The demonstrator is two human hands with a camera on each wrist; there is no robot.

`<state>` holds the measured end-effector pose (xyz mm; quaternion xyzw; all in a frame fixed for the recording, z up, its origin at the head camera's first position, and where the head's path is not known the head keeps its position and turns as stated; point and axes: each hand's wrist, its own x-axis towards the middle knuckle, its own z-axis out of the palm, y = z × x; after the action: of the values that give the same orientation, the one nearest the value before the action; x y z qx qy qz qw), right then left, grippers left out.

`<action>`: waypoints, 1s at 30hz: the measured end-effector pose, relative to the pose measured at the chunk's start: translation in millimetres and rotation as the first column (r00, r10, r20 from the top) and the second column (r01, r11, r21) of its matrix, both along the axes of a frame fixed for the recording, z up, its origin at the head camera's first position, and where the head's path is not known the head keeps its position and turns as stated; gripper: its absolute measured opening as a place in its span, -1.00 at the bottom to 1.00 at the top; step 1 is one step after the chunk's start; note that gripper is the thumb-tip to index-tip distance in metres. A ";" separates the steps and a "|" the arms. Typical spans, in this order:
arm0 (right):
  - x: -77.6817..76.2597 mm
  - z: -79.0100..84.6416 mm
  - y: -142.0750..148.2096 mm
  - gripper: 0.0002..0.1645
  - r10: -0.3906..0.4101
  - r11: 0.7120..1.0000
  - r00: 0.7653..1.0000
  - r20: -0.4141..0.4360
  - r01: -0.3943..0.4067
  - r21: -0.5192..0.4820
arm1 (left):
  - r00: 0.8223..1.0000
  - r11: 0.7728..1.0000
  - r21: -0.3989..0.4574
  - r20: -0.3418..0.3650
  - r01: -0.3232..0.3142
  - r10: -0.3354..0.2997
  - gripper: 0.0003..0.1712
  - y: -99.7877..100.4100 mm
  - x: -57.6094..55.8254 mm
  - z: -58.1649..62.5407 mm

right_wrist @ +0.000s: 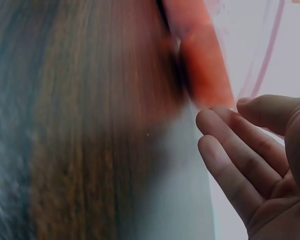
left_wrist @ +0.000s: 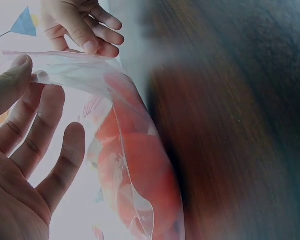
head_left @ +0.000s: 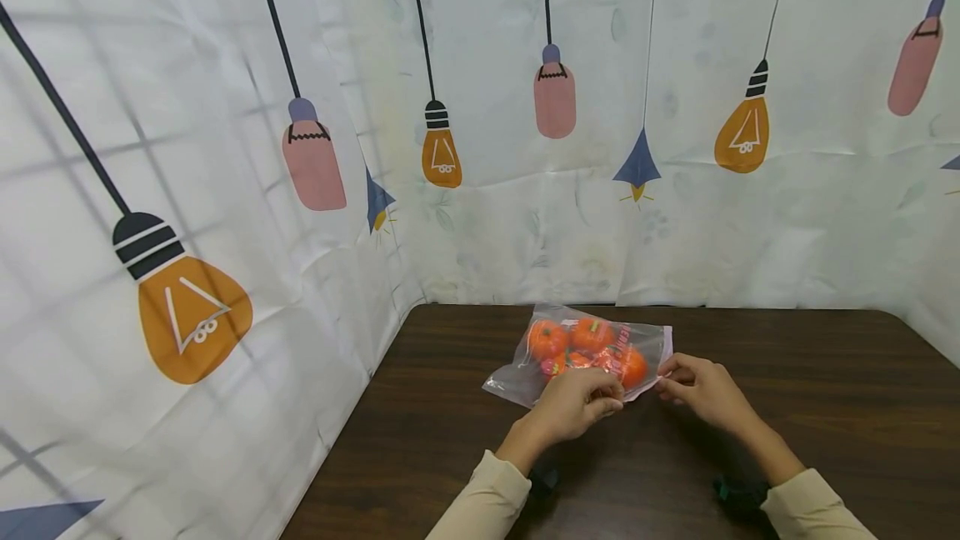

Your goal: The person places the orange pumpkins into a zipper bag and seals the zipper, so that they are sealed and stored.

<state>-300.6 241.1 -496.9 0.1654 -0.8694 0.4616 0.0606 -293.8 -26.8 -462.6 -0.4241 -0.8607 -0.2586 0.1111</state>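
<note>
A clear plastic zip bag (head_left: 516,379) lies on the table with several round, red-orange tomatoes (head_left: 592,333) inside and red print on its front. Its pinkish-edged mouth is on the right side. My left hand (head_left: 573,402) pinches the near part of that mouth edge between thumb and index finger; in the left wrist view its other fingers (left_wrist: 72,145) are spread beside the bag. At the mouth's right end, my right hand (head_left: 708,390) pinches the bag edge with thumb and fingertips. The right wrist view shows this thumb (right_wrist: 270,111) at the pink-lined edge, close to a tomato (right_wrist: 205,65).
The dark brown wooden table (head_left: 810,423) extends to both sides of the bag. Behind it and at the left hangs a white curtain (head_left: 510,232) printed with bulbs and lamps. Dark wrist straps show below both hands.
</note>
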 end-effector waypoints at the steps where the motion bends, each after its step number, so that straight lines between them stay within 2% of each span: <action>1: -0.4 -0.5 1.1 -0.90 -0.006 1.000 1.000 -0.001 0.006 0.007 | 1.000 1.000 0.001 0.002 0.000 0.000 -0.94 0.0 -0.3 -0.2; 10: -1.8 -3.6 10.0 -0.91 -0.087 0.995 0.996 -0.027 0.089 0.045 | 0.999 1.000 0.013 0.052 0.004 -0.005 -0.95 -0.5 -0.5 -0.7; 17: -5.3 -5.9 20.0 -0.90 -0.129 0.986 0.990 -0.055 0.134 0.099 | 0.999 1.000 0.006 0.049 -0.008 0.008 -0.93 -1.5 0.9 0.6; 30: -5.7 -7.3 40.4 -0.84 -0.187 0.974 0.980 -0.065 0.194 0.117 | 0.998 0.999 0.055 0.059 0.002 -0.005 -0.93 -2.2 1.7 0.7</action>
<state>-306.3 281.5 -504.2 0.0971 -0.9061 0.3945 0.1177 -292.1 -28.9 -461.9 -0.4146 -0.8556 -0.2945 0.0969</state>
